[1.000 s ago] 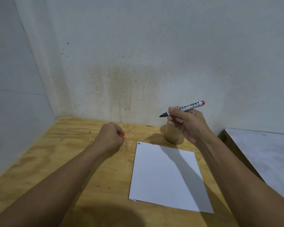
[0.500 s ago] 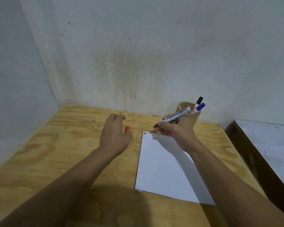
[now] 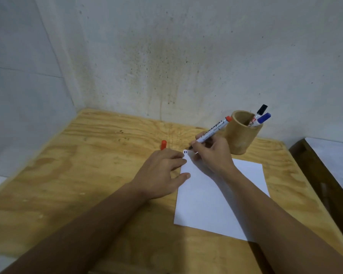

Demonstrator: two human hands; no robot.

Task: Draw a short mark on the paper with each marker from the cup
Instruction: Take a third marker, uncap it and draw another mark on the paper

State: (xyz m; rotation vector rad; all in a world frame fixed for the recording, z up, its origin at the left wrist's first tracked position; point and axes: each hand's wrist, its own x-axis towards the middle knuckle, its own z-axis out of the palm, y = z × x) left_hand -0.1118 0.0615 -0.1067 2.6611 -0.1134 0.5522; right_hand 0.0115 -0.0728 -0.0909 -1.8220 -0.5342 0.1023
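A white sheet of paper (image 3: 216,196) lies on the wooden table (image 3: 87,175). Two short dark marks (image 3: 185,152) sit at its far left corner. My right hand (image 3: 212,155) holds an uncapped white marker (image 3: 214,130) with a red end, its dark tip down at the paper's far edge beside the marks. My left hand (image 3: 162,173) lies flat with fingers spread, pressing the paper's left edge. The red cap (image 3: 163,144) lies on the table just beyond my left fingers. A wooden cup (image 3: 240,135) behind my right hand holds a black-capped marker (image 3: 261,110) and a blue-capped marker (image 3: 263,118).
The table stands in a corner between two pale walls (image 3: 186,56). A dark-framed white surface (image 3: 333,161) adjoins the table on the right. Bare plywood stretches to the left of my left arm.
My right hand came down from in front of the cup and brought the marker tip to the paper's far corner. My left hand let go of the red cap and spread onto the paper's edge.
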